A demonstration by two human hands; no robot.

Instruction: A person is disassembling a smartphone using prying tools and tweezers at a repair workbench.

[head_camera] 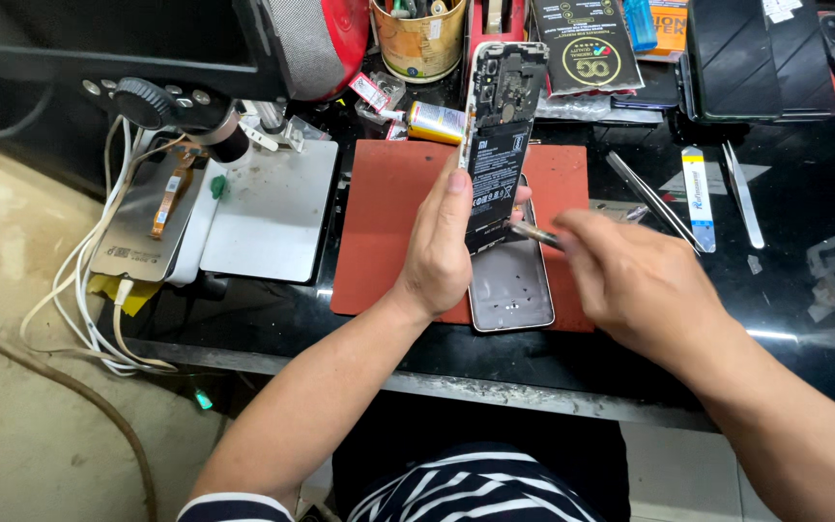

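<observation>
While the left hand [440, 253] grips the opened phone [502, 116] upright, thumb on the black battery [491, 188], the right hand [635, 280] pinches a thin metal tool [533, 233] at the battery's lower edge. Back cover [511, 290] already off, lying below the fingers; battery not yet out.

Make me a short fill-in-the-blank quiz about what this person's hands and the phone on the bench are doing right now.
1. The left hand holds the opened phone tilted up above a ______ work mat.
2. The right hand presses a thin metal tool against the phone's lower ______.
3. The silver back cover lies flat on the mat, ______ the raised phone.
4. Two tweezers rest on the black bench to the person's ______.

Missing words: red; edge; under; right
</observation>
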